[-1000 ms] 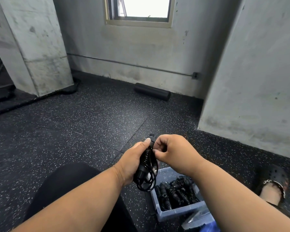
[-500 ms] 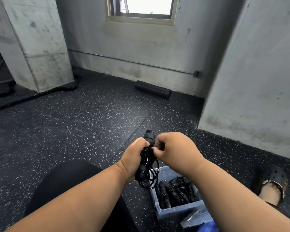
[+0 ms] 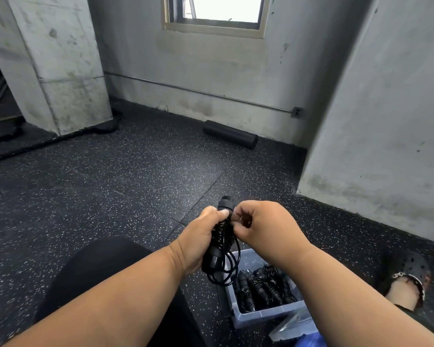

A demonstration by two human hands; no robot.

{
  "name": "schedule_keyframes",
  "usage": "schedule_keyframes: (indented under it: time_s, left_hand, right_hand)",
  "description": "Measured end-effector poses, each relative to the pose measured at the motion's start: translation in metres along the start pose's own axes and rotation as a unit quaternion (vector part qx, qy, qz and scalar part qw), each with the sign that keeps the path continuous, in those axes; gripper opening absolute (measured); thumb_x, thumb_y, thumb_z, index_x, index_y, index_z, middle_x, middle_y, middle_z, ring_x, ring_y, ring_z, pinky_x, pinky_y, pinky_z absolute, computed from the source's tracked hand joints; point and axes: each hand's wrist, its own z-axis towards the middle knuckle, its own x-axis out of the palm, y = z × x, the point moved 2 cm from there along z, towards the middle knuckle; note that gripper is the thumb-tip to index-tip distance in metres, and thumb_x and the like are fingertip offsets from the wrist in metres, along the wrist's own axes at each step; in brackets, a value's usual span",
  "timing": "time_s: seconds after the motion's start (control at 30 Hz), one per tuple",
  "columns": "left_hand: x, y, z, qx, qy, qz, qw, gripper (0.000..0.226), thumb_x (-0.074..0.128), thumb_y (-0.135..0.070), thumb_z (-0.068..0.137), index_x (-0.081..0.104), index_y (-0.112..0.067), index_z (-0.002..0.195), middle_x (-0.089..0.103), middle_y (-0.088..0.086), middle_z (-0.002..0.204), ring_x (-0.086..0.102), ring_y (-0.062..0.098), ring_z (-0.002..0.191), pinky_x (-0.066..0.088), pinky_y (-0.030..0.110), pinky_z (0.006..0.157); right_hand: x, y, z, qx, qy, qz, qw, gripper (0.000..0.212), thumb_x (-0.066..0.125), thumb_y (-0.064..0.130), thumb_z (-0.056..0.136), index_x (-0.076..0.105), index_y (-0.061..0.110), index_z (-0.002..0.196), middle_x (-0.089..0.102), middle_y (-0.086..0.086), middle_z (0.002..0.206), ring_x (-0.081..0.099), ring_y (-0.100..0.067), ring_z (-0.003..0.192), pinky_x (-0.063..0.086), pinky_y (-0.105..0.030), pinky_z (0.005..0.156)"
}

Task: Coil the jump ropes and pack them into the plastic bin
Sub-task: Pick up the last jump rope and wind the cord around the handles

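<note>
Left hand [image 3: 198, 242] grips coiled jump rope [image 3: 219, 242]; right hand [image 3: 263, 225] pinches its cord

You are sitting over a dark speckled floor [image 3: 140, 176] that is carrying everything here. A plastic bin [image 3: 266, 315] is sitting on it just below your hands, holding coiled black ropes [image 3: 258, 286], with a clear lid [image 3: 290, 326] lying against its near corner. A black foam roller [image 3: 230, 134] is lying along the base of the far wall, a thick black rope [image 3: 85, 132] is trailing round the pillar's foot, and your sandalled foot [image 3: 409, 281] is resting on the floor to the right.
</note>
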Motion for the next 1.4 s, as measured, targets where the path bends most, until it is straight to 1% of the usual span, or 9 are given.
schedule_keyframes:
  time_s: [0.1,0.27,0.57,0.8,0.93,1.07,1.17,1.23,1.4]
  left_hand:
    - [-0.001,-0.001,-0.001,0.016,-0.019,0.027,0.999,0.036,0.067,-0.035,0.077,0.048,-0.014,0.1,0.053,0.009,0.087,0.054,0.015,0.069,0.048,0.033,0.06]
    - [0.001,-0.002,-0.002,0.047,-0.047,0.026,0.997,0.042,0.063,-0.033,0.071,0.051,-0.014,0.105,0.052,0.013,0.089,0.051,0.022,0.073,0.044,0.035,0.061]
    - [0.0,0.001,-0.002,0.052,-0.055,0.052,0.996,0.022,0.058,-0.028,0.074,0.046,-0.016,0.088,0.053,0.004,0.076,0.052,0.017,0.065,0.044,0.034,0.061]
    - [0.007,0.004,-0.008,-0.015,-0.026,-0.003,1.0,0.014,0.045,-0.018,0.102,0.043,-0.008,0.092,0.045,0.001,0.056,0.044,0.008,0.035,0.035,0.016,0.034]
    - [0.008,0.005,-0.008,-0.039,-0.024,-0.026,0.999,0.012,0.046,-0.02,0.101,0.045,-0.008,0.103,0.046,0.006,0.062,0.046,0.012,0.038,0.037,0.017,0.036]
    - [0.012,0.003,-0.004,-0.023,-0.03,-0.051,0.998,0.038,0.059,-0.028,0.08,0.049,-0.012,0.113,0.052,0.009,0.077,0.053,0.017,0.058,0.047,0.027,0.051]
    - [0.014,0.004,-0.006,-0.045,-0.021,-0.07,0.996,0.028,0.057,-0.031,0.078,0.056,-0.008,0.094,0.051,0.008,0.073,0.05,0.02,0.06,0.043,0.03,0.054]
    - [0.015,0.007,-0.008,-0.068,-0.031,-0.077,0.994,0.02,0.056,-0.033,0.08,0.056,-0.012,0.081,0.048,0.008,0.069,0.048,0.021,0.058,0.042,0.03,0.053]
    - [0.02,0.008,-0.007,-0.083,-0.053,-0.085,0.992,0.021,0.056,-0.034,0.082,0.057,-0.015,0.073,0.05,0.007,0.069,0.049,0.021,0.058,0.043,0.029,0.053]
  right_hand:
    - [0.003,0.002,0.001,0.024,0.006,-0.053,0.998,0.015,0.07,0.037,0.086,0.068,0.025,0.077,0.065,0.011,0.066,0.059,-0.007,0.063,0.048,-0.028,0.059]
    - [0.005,0.002,0.002,0.037,0.051,-0.047,0.997,0.023,0.067,0.038,0.089,0.068,0.021,0.074,0.064,0.005,0.064,0.055,-0.01,0.056,0.048,-0.031,0.058]
    - [0.008,-0.006,0.003,0.095,0.146,0.169,0.97,0.022,0.074,0.021,0.091,0.073,0.011,0.072,0.062,0.005,0.057,0.048,-0.01,0.051,0.04,-0.026,0.054]
    - [0.01,-0.005,-0.003,0.127,0.12,0.29,0.941,0.028,0.074,0.009,0.086,0.06,0.017,0.064,0.05,0.005,0.057,0.037,-0.01,0.053,0.031,-0.025,0.05]
    - [0.011,-0.008,-0.005,0.118,0.091,0.263,0.953,0.021,0.072,0.01,0.08,0.058,0.015,0.066,0.048,0.007,0.056,0.037,-0.011,0.054,0.033,-0.025,0.053]
    - [0.011,-0.009,-0.004,0.087,0.059,0.204,0.973,0.02,0.069,0.011,0.079,0.056,0.01,0.065,0.049,0.01,0.053,0.038,-0.007,0.051,0.036,-0.024,0.051]
    - [0.011,-0.013,-0.003,0.09,0.042,0.211,0.973,0.017,0.068,0.009,0.079,0.057,0.001,0.069,0.05,0.008,0.053,0.038,-0.007,0.049,0.036,-0.025,0.049]
    - [0.012,-0.014,-0.003,0.086,0.029,0.191,0.977,0.016,0.068,0.014,0.078,0.058,0.005,0.068,0.051,0.009,0.053,0.039,-0.007,0.049,0.037,-0.026,0.05]
    - [0.018,-0.019,-0.006,0.091,-0.025,0.135,0.986,0.018,0.065,0.029,0.073,0.059,0.013,0.068,0.061,-0.004,0.061,0.043,-0.007,0.052,0.046,-0.037,0.053]
